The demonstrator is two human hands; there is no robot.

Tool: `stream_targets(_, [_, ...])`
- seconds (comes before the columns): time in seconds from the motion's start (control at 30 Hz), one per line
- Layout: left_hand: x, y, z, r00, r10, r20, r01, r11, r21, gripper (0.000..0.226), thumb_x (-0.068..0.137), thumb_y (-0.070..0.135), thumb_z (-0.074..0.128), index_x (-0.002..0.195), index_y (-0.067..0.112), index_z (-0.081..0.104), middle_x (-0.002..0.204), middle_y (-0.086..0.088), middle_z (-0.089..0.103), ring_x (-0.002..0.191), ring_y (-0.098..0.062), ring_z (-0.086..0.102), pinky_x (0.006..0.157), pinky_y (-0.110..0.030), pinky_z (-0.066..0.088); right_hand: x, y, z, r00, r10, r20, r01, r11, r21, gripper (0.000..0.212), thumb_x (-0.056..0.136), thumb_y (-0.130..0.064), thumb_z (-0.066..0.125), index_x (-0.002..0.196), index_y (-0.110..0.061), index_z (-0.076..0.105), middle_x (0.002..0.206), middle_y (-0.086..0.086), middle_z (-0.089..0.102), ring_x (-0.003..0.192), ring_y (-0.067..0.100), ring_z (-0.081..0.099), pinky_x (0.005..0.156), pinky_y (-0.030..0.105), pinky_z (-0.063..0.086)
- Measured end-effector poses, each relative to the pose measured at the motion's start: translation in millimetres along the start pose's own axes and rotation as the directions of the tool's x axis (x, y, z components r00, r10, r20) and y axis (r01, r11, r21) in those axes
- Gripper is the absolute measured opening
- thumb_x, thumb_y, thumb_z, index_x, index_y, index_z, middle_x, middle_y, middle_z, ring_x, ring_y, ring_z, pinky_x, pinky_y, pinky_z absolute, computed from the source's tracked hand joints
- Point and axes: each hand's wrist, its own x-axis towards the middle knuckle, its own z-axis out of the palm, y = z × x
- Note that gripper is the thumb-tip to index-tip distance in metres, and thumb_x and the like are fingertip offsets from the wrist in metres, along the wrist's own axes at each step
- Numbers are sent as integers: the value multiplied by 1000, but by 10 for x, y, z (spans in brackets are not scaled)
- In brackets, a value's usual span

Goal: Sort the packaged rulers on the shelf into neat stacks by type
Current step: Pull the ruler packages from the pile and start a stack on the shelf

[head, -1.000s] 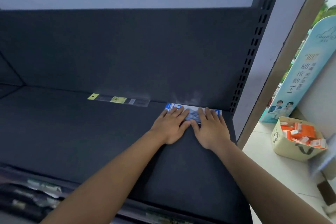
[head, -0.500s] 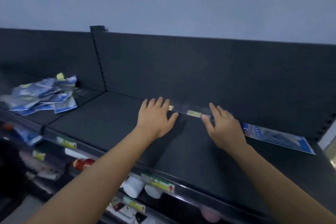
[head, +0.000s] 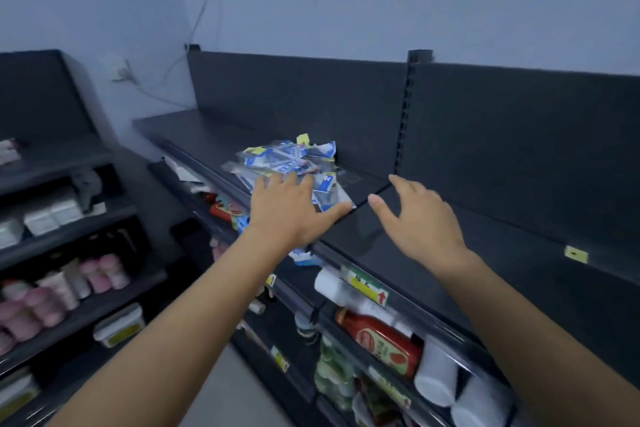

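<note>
A loose heap of packaged rulers (head: 287,163), blue-and-white in clear sleeves with yellow tags, lies on the dark top shelf (head: 433,253) near the upright post. My left hand (head: 291,211) reaches over the heap's near edge with fingers spread and straight; whether it touches the packs is unclear. My right hand (head: 415,218) hovers to the right of the heap above the bare shelf, fingers relaxed and holding nothing. One blue pack (head: 304,258) hangs at the shelf's front edge below my left wrist.
A yellow tag (head: 576,254) lies on the shelf to the right. The shelf below holds a red sauce bottle (head: 381,340) and white bottles (head: 436,378). A second rack at left carries pink bottles (head: 100,274) and a tub (head: 117,324).
My view swung left from the blue pack set at the shelf's right end to the heap. Both hands left that pack and travelled left along the shelf, empty.
</note>
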Motion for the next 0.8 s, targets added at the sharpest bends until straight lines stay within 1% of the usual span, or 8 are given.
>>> stream_targets(0.07, [118, -317, 104, 999, -48, -15, 47, 999, -13, 96, 75, 86, 13, 142, 22, 39, 144, -4, 46, 135, -28, 37, 111, -45, 26, 222, -194, 185, 999, -25, 32, 25, 1000, -4, 64, 95, -59, 30, 147, -22, 28, 146, 5, 41, 129, 29, 41, 103, 43, 36])
stream_targets(0.17, [339, -737, 297, 995, -101, 17, 101, 995, 11, 90, 81, 82, 13, 143, 22, 39, 144, -4, 46, 134, -27, 38, 110, -44, 27, 600, -427, 474, 995, -50, 81, 51, 999, -8, 62, 95, -57, 31, 146, -21, 30, 145, 7, 42, 127, 30, 42, 101, 43, 36])
stream_targets(0.3, [816, -1270, 500, 985, -162, 62, 158, 985, 72, 82, 87, 76, 14, 142, 21, 40, 145, -4, 45, 134, -28, 38, 112, -45, 25, 1224, -737, 851, 991, -87, 98, 87, 996, 7, 58, 96, -54, 32, 143, -19, 34, 141, 8, 45, 124, 32, 44, 99, 42, 37])
stream_targets(0.43, [1489, -1710, 613, 973, -216, 75, 211, 975, 72, 77, 90, 72, 13, 143, 23, 40, 146, -3, 45, 135, -27, 37, 112, -44, 24, 1915, -962, 1156, 989, -105, 100, 100, 994, 49, 57, 97, -51, 34, 144, -20, 33, 139, 6, 48, 123, 29, 45, 96, 39, 38])
stream_targets(0.6, [2276, -2081, 786, 977, -197, 84, 193, 980, 53, 72, 94, 66, 13, 144, 20, 38, 146, -4, 45, 136, -27, 36, 112, -43, 22, 2676, -1203, 1495, 985, -145, 92, 141, 989, 47, 54, 97, -46, 39, 144, -20, 32, 140, 4, 46, 126, 26, 43, 96, 35, 39])
stream_targets(0.7, [2639, -2261, 946, 980, -157, 125, 152, 987, 46, 69, 96, 63, 13, 144, 20, 37, 147, -6, 44, 136, -28, 35, 112, -44, 21, 2970, -1338, 1733, 976, -161, 145, 156, 987, 48, 53, 96, -40, 45, 143, -20, 32, 140, 3, 46, 129, 24, 41, 98, 35, 39])
stream_targets(0.8, [3039, -2451, 1162, 982, -107, 155, 105, 994, 25, 61, 100, 55, 15, 143, 19, 40, 146, -6, 45, 136, -29, 36, 112, -44, 21, 3255, -1449, 1976, 964, -145, 222, 140, 989, 42, 61, 93, -43, 50, 146, -22, 30, 146, 2, 40, 134, 23, 36, 103, 35, 35])
